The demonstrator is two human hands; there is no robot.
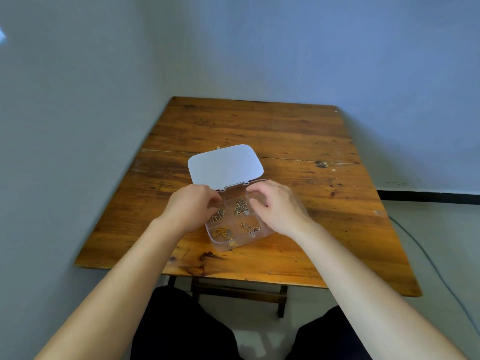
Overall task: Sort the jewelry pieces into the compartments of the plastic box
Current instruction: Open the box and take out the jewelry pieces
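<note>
Left hand (191,206) & right hand (276,206), fingers curled, grip unclear, hover over open plastic box (235,245) w/ chains (241,206); a nudge could mix compartments.

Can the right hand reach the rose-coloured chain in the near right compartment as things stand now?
Probably yes. The right hand hovers just above and beside the rose-coloured chain, the lid of the plastic box is folded back, and nothing covers that compartment. The left hand stays on the other side.
</note>
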